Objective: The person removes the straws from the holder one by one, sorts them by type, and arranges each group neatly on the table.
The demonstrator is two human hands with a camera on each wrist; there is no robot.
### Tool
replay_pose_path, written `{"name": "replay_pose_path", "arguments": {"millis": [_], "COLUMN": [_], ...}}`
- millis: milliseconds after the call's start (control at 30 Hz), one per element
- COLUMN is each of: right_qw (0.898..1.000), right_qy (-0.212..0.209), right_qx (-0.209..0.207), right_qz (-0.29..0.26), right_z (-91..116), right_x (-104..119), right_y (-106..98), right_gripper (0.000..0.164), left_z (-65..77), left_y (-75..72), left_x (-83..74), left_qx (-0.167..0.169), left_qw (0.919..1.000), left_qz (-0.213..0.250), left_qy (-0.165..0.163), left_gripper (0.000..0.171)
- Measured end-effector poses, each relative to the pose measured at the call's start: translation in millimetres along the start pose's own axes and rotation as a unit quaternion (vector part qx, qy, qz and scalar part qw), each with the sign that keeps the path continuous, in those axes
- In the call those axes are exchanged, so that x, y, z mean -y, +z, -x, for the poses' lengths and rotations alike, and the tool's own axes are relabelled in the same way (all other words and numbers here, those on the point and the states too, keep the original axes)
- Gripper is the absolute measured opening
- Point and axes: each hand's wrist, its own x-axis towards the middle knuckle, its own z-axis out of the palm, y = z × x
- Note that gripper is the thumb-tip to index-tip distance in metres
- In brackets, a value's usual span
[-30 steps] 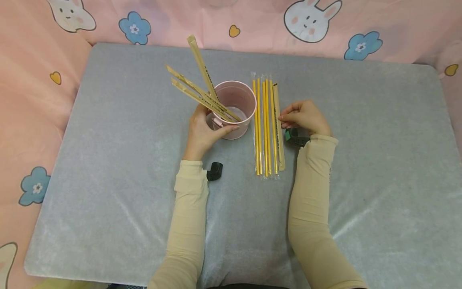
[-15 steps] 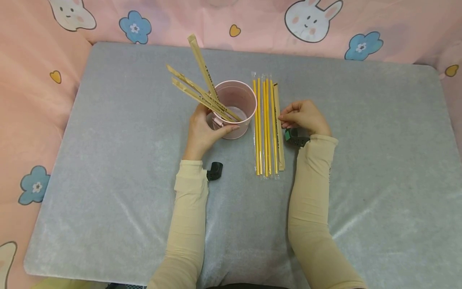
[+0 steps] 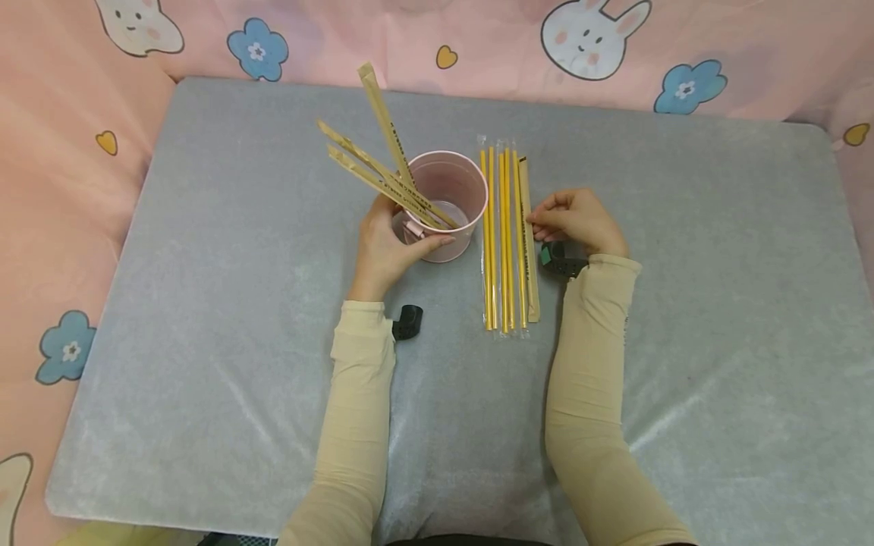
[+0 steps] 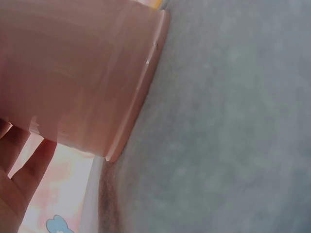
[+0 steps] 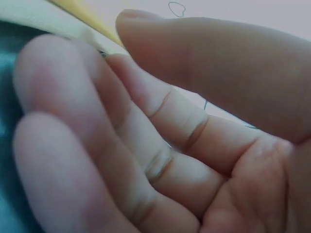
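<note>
A pink bucket [image 3: 447,193] stands upright on the table, with several paper-wrapped straws [image 3: 385,125] leaning out over its left rim. My left hand [image 3: 382,246] grips the bucket's left side, thumb along the front and fingers behind. In the left wrist view, fingers [image 4: 31,165] touch the bucket wall [image 4: 73,73]. Right of the bucket, several yellow straws in clear wrappers [image 3: 505,243] lie side by side. At the right end of that row lies another paper-wrapped straw [image 3: 527,250]. My right hand [image 3: 576,220] pinches its right edge between thumb and index fingertips; the other fingers curl loosely beneath.
The grey cloth-covered table [image 3: 225,303] spreads around both arms. A pink patterned curtain [image 3: 478,45] borders its back and sides. A black wrist mount [image 3: 407,322] sits at the left wrist, another [image 3: 561,259] at the right.
The whole head view shifts very slightly. Both hands, the bucket and the straws otherwise keep their places.
</note>
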Motion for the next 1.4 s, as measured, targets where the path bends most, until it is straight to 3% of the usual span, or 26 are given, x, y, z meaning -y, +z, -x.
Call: {"name": "replay_pose_path", "arguments": {"millis": [400, 733, 1167, 1400], "right_qw": [0.997, 0.992, 0.971, 0.965], "right_qy": [-0.031, -0.083, -0.177, -0.206], "right_qx": [-0.024, -0.026, -0.018, -0.007], "right_qz": [-0.073, -0.092, -0.162, -0.164], "right_z": [2.0, 9.0, 26.7, 36.7], "right_x": [5.8, 23.2, 53.4, 69.0], "right_y": [0.3, 4.1, 14.7, 24.8], "right_gripper": [0.017, 0.013, 0.004, 0.004], "left_z": [-0.6, -0.3, -0.8, -0.9], "left_y": [0.2, -0.3, -0.6, -0.5], "left_x": [0.7, -0.9, -0.7, -1.2], "left_qx": [0.001, 0.003, 0.004, 0.005], "left_qw": [1.0000, 1.0000, 1.0000, 0.9999], "left_qz": [-0.001, -0.002, -0.004, -0.003], "left_qy": [0.003, -0.001, -0.008, -0.015], "left_gripper": [0.081, 0.081, 0.078, 0.079]}}
